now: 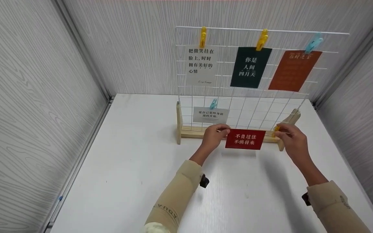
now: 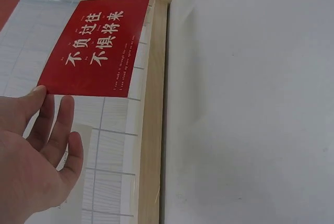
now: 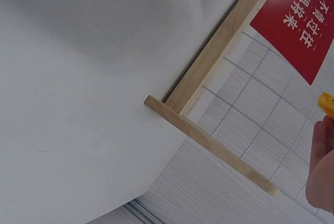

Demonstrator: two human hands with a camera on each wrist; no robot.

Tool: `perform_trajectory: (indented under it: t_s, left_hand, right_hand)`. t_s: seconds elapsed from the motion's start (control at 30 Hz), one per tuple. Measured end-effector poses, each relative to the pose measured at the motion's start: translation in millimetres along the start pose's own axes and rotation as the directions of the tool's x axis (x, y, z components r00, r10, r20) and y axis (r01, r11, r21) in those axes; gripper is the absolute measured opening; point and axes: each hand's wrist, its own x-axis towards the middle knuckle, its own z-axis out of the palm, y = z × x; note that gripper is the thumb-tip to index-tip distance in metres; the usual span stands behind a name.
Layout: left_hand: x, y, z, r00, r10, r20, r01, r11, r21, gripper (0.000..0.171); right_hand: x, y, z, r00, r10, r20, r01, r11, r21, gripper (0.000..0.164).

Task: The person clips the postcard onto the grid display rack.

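Observation:
My left hand (image 1: 215,135) pinches the upper left corner of a red card (image 1: 245,139) with white writing, between thumb and fingers. The card is held in front of the lower part of a white wire grid (image 1: 249,108). To the card's right, my right hand (image 1: 294,139) holds a yellow clip (image 1: 275,131) in its fingertips, apart from the card. In the right wrist view, the clip (image 3: 327,104) shows at the right edge, with part of the hand cut off. Left of the red card, a small pale card (image 1: 210,115) hangs from a blue clip (image 1: 213,104).
The grid stands on a wooden base (image 1: 193,132) near the white table's (image 1: 134,181) back. Along its top hang a white card (image 1: 200,66), a dark green card (image 1: 251,67) and an orange card (image 1: 295,71), held by yellow and blue clips. Patterned walls enclose the table.

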Motion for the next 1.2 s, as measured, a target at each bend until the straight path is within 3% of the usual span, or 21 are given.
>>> perform_trajectory:
  t_s: [0.37, 0.63, 0.93, 1.2]
  left_hand:
    - [13.6, 12.1, 10.4, 1.000, 0.023, -0.020, -0.022, 0.998, 0.060, 0.013]
    - [21.9, 20.6, 15.7, 0.999, 0.020, -0.035, -0.017, 0.997, 0.071, 0.013]
    - [30.5, 29.5, 21.7, 0.998, 0.048, -0.044, -0.042, 0.992, 0.123, 0.014]
    - [38.2, 35.2, 27.1, 0.995, 0.060, -0.079, -0.045, 0.983, 0.180, 0.014]
  right_hand:
    - [15, -6, 6, 0.996, -0.007, -0.084, 0.011, 0.998, 0.057, 0.030]
    - [19, -41, 11, 0.988, -0.003, -0.154, 0.020, 0.994, 0.111, 0.022]
    - [44, -13, 21, 0.965, -0.022, -0.261, 0.062, 0.988, 0.144, 0.017]
    - [59, -12, 29, 0.933, -0.065, -0.353, 0.126, 0.981, 0.151, 0.015]
